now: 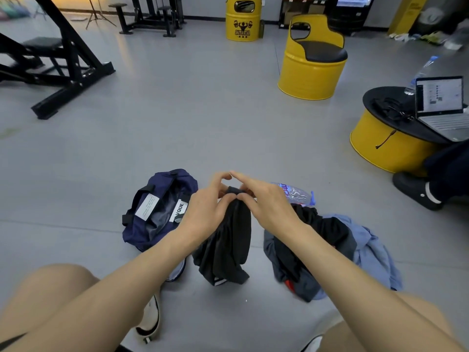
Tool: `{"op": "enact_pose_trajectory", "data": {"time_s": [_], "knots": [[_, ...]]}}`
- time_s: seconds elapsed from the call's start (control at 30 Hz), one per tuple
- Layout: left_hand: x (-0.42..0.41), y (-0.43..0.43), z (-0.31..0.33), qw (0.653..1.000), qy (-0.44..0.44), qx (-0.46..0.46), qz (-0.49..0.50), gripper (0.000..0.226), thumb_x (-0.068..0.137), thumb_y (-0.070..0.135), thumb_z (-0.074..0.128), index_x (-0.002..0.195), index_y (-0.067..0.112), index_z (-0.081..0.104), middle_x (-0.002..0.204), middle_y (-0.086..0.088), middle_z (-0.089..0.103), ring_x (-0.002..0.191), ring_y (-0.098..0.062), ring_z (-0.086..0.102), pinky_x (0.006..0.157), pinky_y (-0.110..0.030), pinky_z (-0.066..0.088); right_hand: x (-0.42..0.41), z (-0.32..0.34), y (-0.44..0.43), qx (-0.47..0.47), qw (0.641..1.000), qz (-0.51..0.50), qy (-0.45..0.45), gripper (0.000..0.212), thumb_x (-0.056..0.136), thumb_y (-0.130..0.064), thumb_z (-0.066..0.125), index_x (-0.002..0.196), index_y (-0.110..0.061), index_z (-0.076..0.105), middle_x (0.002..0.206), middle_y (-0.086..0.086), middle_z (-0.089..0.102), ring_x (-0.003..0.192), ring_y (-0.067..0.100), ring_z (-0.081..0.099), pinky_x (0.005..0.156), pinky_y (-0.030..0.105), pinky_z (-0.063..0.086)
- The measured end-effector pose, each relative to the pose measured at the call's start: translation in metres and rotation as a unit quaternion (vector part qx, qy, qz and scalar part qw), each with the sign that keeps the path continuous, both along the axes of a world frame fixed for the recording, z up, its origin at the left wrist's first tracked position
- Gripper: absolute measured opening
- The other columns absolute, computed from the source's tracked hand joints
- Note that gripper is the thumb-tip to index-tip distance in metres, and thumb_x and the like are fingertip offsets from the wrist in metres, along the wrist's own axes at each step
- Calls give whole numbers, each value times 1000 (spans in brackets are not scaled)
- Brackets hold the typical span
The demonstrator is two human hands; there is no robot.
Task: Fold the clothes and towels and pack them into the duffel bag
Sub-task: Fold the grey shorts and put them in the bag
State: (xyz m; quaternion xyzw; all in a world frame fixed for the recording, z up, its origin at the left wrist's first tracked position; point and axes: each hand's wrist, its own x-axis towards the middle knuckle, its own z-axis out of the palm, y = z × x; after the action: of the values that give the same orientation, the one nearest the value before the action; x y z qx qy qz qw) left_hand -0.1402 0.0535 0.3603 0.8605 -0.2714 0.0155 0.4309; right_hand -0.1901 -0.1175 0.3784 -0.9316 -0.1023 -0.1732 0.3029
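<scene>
A black garment [225, 247] with white stripes at its hem hangs in front of me above the grey floor. My left hand [209, 205] and my right hand [264, 201] both pinch its top edge, side by side. The navy duffel bag [157, 212] lies unzipped on the floor to the left of the garment, its mouth gaping and white labels showing. To the right lies a heap of clothes [330, 250]: black, dark grey and light blue pieces, with a bit of red at the bottom.
A clear plastic bottle [295, 194] lies behind the heap. My bare knees and white shoes [149, 321] frame the bottom. A yellow drum table [388, 146] with a laptop stands at right, another person's black shoe [416, 191] beside it. A yellow drum seat [312, 72] and black gym frames [63, 72] stand farther back.
</scene>
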Motion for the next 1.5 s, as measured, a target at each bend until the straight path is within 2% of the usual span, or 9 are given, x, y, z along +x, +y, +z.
{"op": "enact_pose_trajectory", "data": {"time_s": [0.23, 0.43, 0.57, 0.73, 0.8, 0.9, 1.0, 1.2, 1.5], "knots": [[-4, 26, -46, 994, 98, 58, 6, 4, 93, 35, 60, 96, 33, 59, 85, 11, 68, 81, -5, 63, 75, -34, 49, -3, 7, -8, -5, 1000, -22, -19, 39, 100, -14, 55, 137, -27, 59, 111, -6, 67, 100, 13, 59, 84, 27, 47], [13, 32, -28, 998, 5, 62, 19, 14, 96, 25, 59, 103, 34, 66, 94, 23, 70, 91, 2, 63, 80, -21, 47, -5, 2, -24, -120, 974, -13, 191, 53, 95, -19, 47, 147, -30, 44, 139, -4, 55, 130, 19, 45, 106, 36, 40], [43, 21, -18, 996, -29, 79, -35, 21, 96, 19, 55, 105, 35, 66, 99, 26, 69, 95, 0, 64, 84, -29, 51, 16, -11, -22, -116, 978, -24, 172, 24, 96, -38, 55, 117, -30, 66, 107, -8, 67, 105, 20, 58, 87, 36, 47], [73, 22, -32, 996, -41, 76, -32, 14, 97, 27, 62, 110, 31, 67, 99, 22, 68, 95, 4, 60, 83, -17, 45, 35, -29, -29, -44, 982, -45, 179, 13, 100, -35, 53, 95, -27, 61, 82, -8, 64, 78, 13, 58, 74, 37, 50], [81, 38, -43, 992, -1, 113, -47, 18, 94, 33, 67, 111, 32, 65, 98, 21, 67, 95, 3, 60, 82, -16, 45, 36, -29, -35, -24, 983, -50, 176, 10, 101, -28, 51, 99, -30, 60, 83, -8, 66, 78, 13, 59, 72, 32, 46], [88, 67, -63, 964, -5, 259, -61, 10, 94, 25, 65, 104, 25, 65, 93, 11, 65, 92, -16, 62, 77, -32, 47, 30, -23, -41, -48, 986, -50, 151, 27, 102, -19, 51, 120, -30, 67, 103, -12, 72, 92, 10, 61, 75, 5, 36], [85, 88, -70, 970, 12, 243, 19, 3, 96, 25, 63, 99, 25, 65, 86, 9, 69, 84, -20, 64, 72, -37, 50, 20, -17, -41, -66, 984, -62, 154, 32, 102, -15, 48, 122, -29, 69, 101, -15, 70, 91, 11, 59, 72, -5, 28], [80, 95, -44, 981, -20, 189, 42, 11, 92, 19, 66, 95, 29, 61, 91, 14, 65, 85, -13, 61, 75, -35, 50, 4, -7, -52, -42, 980, -101, 168, 20, 97, -17, 55, 103, -28, 71, 93, -11, 72, 87, 12, 60, 75, 25, 36], [72, 102, -20, 977, -59, 194, 69, 16, 93, 18, 61, 103, 30, 66, 86, 14, 66, 84, -18, 62, 73, -36, 48, -12, -18, -68, -37, 977, -106, 181, 18, 94, -20, 64, 87, -36, 59, 93, -12, 69, 88, 13, 62, 78, 24, 46]]}}
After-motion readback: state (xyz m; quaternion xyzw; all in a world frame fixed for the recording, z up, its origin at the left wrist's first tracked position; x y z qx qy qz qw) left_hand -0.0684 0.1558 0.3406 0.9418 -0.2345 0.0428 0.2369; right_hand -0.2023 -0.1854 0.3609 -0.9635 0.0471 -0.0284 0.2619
